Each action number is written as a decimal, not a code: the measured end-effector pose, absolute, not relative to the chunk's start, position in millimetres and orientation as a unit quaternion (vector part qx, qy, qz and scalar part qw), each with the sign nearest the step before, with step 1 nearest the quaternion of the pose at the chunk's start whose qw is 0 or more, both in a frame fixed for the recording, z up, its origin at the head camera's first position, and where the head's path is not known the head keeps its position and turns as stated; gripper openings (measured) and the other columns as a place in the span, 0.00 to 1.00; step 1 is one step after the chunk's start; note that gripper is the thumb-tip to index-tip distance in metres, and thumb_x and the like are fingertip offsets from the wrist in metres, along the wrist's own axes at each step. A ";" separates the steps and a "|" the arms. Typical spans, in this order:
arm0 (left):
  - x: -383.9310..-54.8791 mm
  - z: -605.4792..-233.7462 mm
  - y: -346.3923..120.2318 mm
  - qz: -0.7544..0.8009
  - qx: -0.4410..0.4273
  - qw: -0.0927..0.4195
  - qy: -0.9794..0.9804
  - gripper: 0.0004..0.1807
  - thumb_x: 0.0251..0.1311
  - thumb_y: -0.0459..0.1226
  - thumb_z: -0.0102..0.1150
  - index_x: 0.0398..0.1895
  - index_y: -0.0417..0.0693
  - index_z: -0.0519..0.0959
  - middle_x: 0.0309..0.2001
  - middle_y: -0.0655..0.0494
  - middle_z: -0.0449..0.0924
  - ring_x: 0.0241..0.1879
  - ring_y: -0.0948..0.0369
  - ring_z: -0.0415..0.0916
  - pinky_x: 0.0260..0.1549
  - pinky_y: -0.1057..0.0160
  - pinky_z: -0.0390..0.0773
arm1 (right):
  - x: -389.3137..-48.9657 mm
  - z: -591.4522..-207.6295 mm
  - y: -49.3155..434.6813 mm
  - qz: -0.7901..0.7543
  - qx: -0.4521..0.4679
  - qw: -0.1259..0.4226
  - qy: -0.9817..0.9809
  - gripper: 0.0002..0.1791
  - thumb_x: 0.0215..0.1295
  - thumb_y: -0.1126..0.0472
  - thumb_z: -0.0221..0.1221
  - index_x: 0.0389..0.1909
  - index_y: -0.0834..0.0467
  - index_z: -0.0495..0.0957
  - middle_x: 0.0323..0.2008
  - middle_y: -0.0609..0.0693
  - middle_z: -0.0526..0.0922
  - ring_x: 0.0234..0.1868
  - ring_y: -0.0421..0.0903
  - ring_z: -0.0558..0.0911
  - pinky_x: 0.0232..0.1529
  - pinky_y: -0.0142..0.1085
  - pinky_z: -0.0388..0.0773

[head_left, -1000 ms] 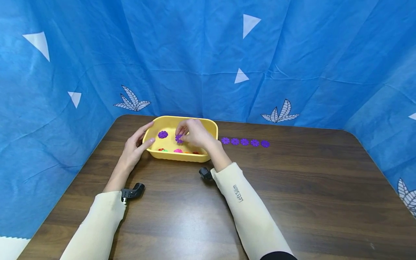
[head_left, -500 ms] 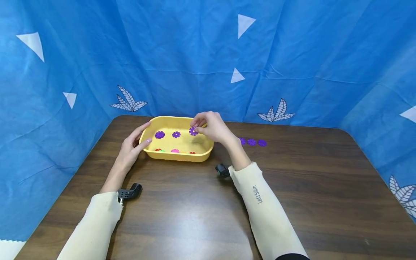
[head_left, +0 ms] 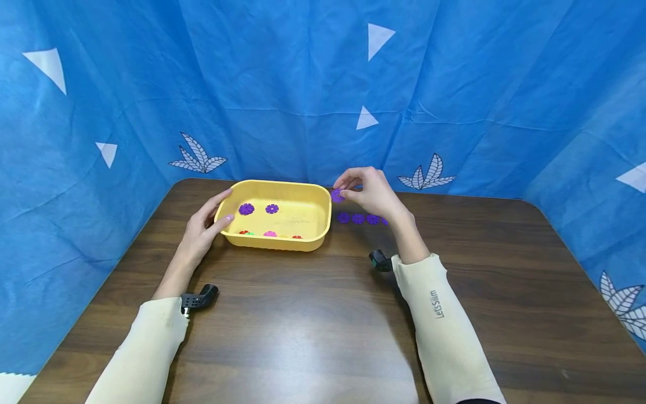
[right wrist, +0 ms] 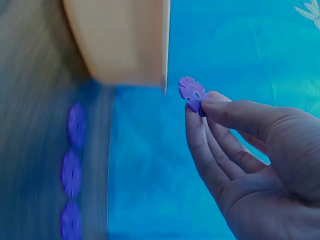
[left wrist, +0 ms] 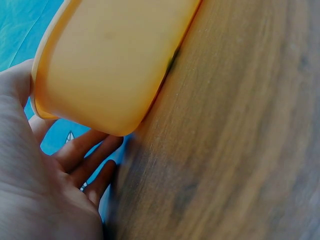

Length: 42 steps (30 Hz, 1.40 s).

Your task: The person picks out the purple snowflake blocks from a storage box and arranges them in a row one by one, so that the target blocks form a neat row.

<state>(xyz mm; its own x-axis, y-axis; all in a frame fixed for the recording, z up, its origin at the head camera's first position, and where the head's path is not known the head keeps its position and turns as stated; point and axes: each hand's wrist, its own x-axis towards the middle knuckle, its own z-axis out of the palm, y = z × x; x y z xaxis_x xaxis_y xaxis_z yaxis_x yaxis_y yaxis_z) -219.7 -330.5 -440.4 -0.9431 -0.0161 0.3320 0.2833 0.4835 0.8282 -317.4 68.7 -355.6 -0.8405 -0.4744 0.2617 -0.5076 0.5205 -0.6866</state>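
A dark brown wood-grain table (head_left: 323, 314) with rounded far corners fills the lower part of the head view. Blue fabric sheeting (head_left: 282, 90), printed with white triangles and white leaf sprigs, hangs close around its left, far and right sides.

A shallow yellow plastic rectangular tub (head_left: 275, 242) stands on the far left part of the table. On its floor lie two purple flower-shaped plastic discs (head_left: 246, 209), side by side toward the far left, and along its near wall a few red, green, pink and orange pieces (head_left: 270, 234), mostly hidden by the rim.

The left hand (head_left: 207, 227) rests against the tub's left end with straight fingers, holding nothing. The right hand (head_left: 370, 191) is raised just right of the tub's far right corner and pinches a single purple flower-shaped disc (head_left: 337, 195) between thumb and fingertips, above the table. Just near of it, a row of purple discs (head_left: 358, 219) lies flat on the wood, running rightward from the tub until the wrist hides it.

The right wrist view shows the pinched disc (right wrist: 192, 93) edge-on to the fingertips (right wrist: 210, 105), clear of the tub's corner (right wrist: 125, 45), with three blurred discs of the row below. The left wrist view shows only the tub's outer wall (left wrist: 115, 60), with the palm (left wrist: 40, 170) behind its end and the fingers beside it.
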 end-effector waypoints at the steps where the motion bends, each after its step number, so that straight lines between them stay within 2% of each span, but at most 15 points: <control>1: -219.6 -440.2 -330.4 -0.501 -0.078 0.149 -0.849 0.32 0.75 0.41 0.60 0.80 0.61 0.68 0.75 0.49 0.72 0.59 0.59 0.75 0.54 0.79 0.69 | -318.0 -356.2 74.3 0.400 0.278 0.020 -0.873 0.06 0.68 0.67 0.68 0.41 0.55 0.89 0.37 0.49 0.89 0.41 0.44 0.87 0.46 0.42 0.81; 6: -218.4 -440.8 -331.1 -0.495 -0.061 0.139 -0.856 0.32 0.75 0.45 0.59 0.80 0.66 0.67 0.76 0.52 0.71 0.58 0.65 0.72 0.54 0.79 0.68 | -320.3 -359.0 100.8 0.385 0.264 0.016 -0.884 0.06 0.69 0.67 0.67 0.42 0.56 0.89 0.38 0.50 0.90 0.42 0.46 0.87 0.45 0.43 0.80; 12: -217.8 -441.0 -331.1 -0.494 -0.055 0.134 -0.857 0.32 0.75 0.46 0.59 0.80 0.68 0.67 0.77 0.54 0.69 0.60 0.63 0.71 0.55 0.79 0.67 | -323.9 -366.0 133.7 0.368 0.246 0.010 -0.896 0.07 0.69 0.70 0.66 0.43 0.57 0.89 0.38 0.53 0.89 0.43 0.48 0.87 0.46 0.42 0.80; 21: -218.3 -439.9 -329.7 -0.490 -0.050 0.131 -0.860 0.32 0.75 0.47 0.59 0.80 0.70 0.66 0.77 0.55 0.69 0.60 0.63 0.71 0.58 0.77 0.65 | -322.6 -377.0 186.1 0.349 0.220 -0.010 -0.911 0.07 0.70 0.71 0.64 0.44 0.61 0.88 0.40 0.57 0.90 0.44 0.52 0.88 0.43 0.30 0.79; 25: -218.2 -440.0 -329.3 -0.491 -0.048 0.128 -0.860 0.32 0.75 0.47 0.59 0.80 0.69 0.66 0.78 0.56 0.68 0.63 0.61 0.71 0.58 0.78 0.65 | -319.3 -380.7 207.4 0.337 0.210 -0.028 -0.917 0.07 0.71 0.70 0.64 0.46 0.62 0.87 0.41 0.58 0.90 0.44 0.53 0.88 0.41 0.29 0.79; 29: -218.4 -439.8 -329.2 -0.490 -0.049 0.129 -0.861 0.32 0.75 0.47 0.59 0.80 0.68 0.66 0.79 0.56 0.68 0.63 0.63 0.71 0.59 0.79 0.65 | -316.3 -384.3 226.8 0.340 0.191 -0.040 -0.920 0.07 0.71 0.71 0.65 0.46 0.63 0.87 0.41 0.59 0.89 0.43 0.53 0.88 0.40 0.29 0.81; 35: -218.1 -438.9 -328.5 -0.485 -0.051 0.127 -0.864 0.32 0.75 0.47 0.58 0.81 0.68 0.66 0.79 0.56 0.67 0.67 0.56 0.70 0.60 0.76 0.64 | -318.7 -394.0 242.7 0.339 0.175 -0.060 -0.922 0.08 0.71 0.72 0.63 0.47 0.63 0.87 0.41 0.60 0.89 0.43 0.52 0.87 0.42 0.34 0.82; 42: -218.3 -438.5 -328.3 -0.484 -0.053 0.127 -0.864 0.32 0.75 0.48 0.58 0.81 0.67 0.66 0.79 0.56 0.66 0.70 0.52 0.69 0.62 0.73 0.63 | -323.7 -405.4 245.7 0.318 0.162 -0.066 -0.932 0.07 0.73 0.69 0.63 0.47 0.62 0.87 0.41 0.58 0.89 0.42 0.51 0.86 0.41 0.32 0.80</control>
